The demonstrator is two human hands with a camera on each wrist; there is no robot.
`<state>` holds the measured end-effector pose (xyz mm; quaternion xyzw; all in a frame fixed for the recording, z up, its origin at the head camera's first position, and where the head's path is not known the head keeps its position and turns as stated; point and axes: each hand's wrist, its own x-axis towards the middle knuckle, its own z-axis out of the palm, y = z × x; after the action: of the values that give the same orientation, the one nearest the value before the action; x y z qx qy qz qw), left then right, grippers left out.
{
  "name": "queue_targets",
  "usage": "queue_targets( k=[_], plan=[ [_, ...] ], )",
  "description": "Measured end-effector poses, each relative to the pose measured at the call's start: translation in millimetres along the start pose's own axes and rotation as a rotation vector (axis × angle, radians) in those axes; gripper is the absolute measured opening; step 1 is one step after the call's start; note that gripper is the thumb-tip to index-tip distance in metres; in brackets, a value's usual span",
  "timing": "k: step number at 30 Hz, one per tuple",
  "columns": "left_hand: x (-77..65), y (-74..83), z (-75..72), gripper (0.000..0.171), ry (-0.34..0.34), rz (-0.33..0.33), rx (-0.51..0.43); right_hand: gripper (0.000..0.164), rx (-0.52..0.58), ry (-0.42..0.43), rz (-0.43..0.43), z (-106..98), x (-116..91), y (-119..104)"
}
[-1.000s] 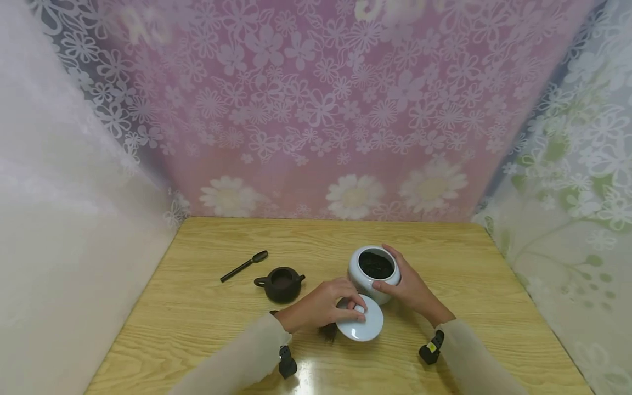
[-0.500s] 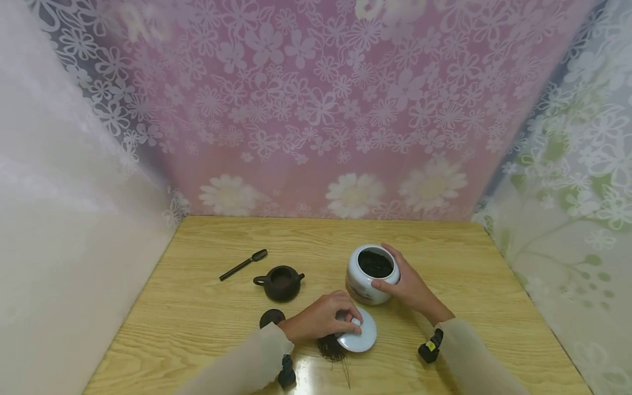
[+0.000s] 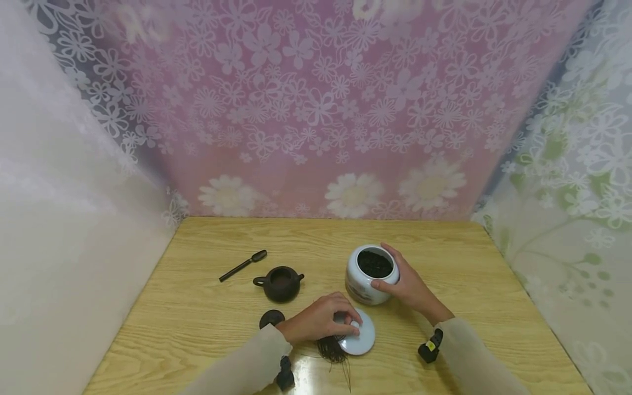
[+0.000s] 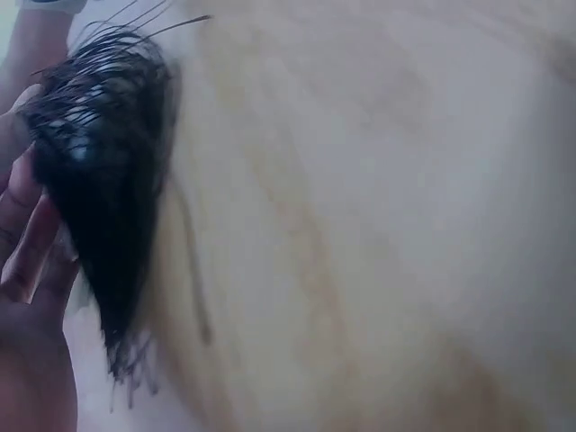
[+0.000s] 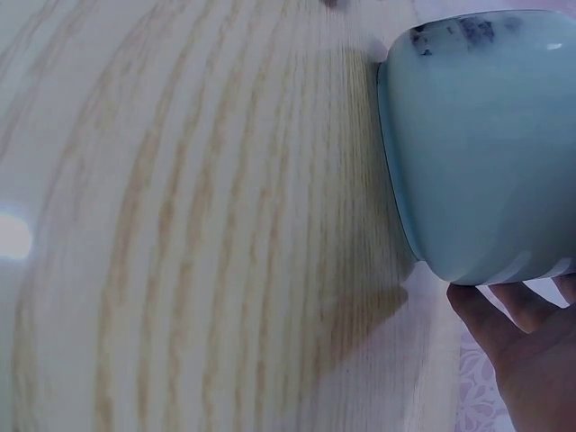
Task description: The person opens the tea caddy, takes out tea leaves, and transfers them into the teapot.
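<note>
Where the black scoop [image 3: 243, 266] lies slantwise at the left of the head view, I find the dark teapot [image 3: 282, 285] just beyond it, standing lidless. Below the pot, a round dark piece [image 3: 271, 317], perhaps its lid, shows partly behind the left sleeve [image 3: 247, 359]. Next comes the left hand [image 3: 322, 319], thumb and fingers pinching the white jar lid [image 3: 362, 339] by its knob [image 3: 355, 324]; the lid overlaps a bundle of dark fibres [image 3: 332, 350]. Farther right, the white jar [image 3: 362, 288] stands uncovered on the tabletop [image 3: 434, 247], dark leafy contents [image 3: 375, 264] inside, the right hand [image 3: 407, 288] gripping its side.

I judge the step in hand to be setting the lid aside. I'd want it lowered level, slightly right of the fibres so it cannot rock on them, and released only once fully supported. The right hand need only steady the jar lightly.

Only the head view gives me the jar's contents and the pinch on the knob, though I can't tell from it whether the lid rests or hangs just above. The left wrist view brings the fibres close, with frayed tips; the right wrist view reveals the jar's lower wall and fingertips against it.
</note>
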<state>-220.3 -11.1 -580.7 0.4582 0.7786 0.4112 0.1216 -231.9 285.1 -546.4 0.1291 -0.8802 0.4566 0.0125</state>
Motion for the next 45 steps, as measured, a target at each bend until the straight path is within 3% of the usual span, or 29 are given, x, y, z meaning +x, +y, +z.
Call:
queue_targets(
  k=[4, 6, 15, 25, 31, 34, 41, 45],
  plan=[
    [-4.0, 0.0, -11.1, 0.03, 0.028, -0.018, -0.038, 0.106, -0.008, 0.005, 0.006, -0.6, -0.8, 0.0],
    [-6.3, 2.0, -19.5, 0.033, 0.054, -0.028, -0.008, 0.106, -0.015, 0.009, 0.01, -0.6, -1.1, 0.4],
    [-27.2, 11.8, -73.4, 0.036, 0.164, -0.154, 0.052, 0.106, -0.025, 0.012, 0.024, -0.4, -2.7, 1.6],
    [-65.7, -7.9, -130.1, 0.038, 0.307, -0.256, 0.102, 0.106, -0.009, 0.004, 0.03, -0.5, -3.3, 0.5],
    [-92.6, -28.3, -155.2, 0.041, 0.371, -0.366, 0.177, 0.106, -0.015, 0.006, 0.024, 0.0, -2.7, -0.1],
    [-105.5, -37.7, -164.8, 0.041, 0.396, -0.407, 0.181, 0.106, -0.015, 0.004, 0.026, 0.1, -2.3, -0.6],
    [-135.0, -59.8, -175.8, 0.042, 0.421, -0.477, 0.289, 0.106, -0.014, 0.0, 0.031, 0.0, -1.0, -1.8],
    [-150.3, -67.5, -179.8, 0.043, 0.437, -0.511, 0.275, 0.106, -0.01, -0.005, 0.029, -0.2, -0.5, -3.5]
  ],
)
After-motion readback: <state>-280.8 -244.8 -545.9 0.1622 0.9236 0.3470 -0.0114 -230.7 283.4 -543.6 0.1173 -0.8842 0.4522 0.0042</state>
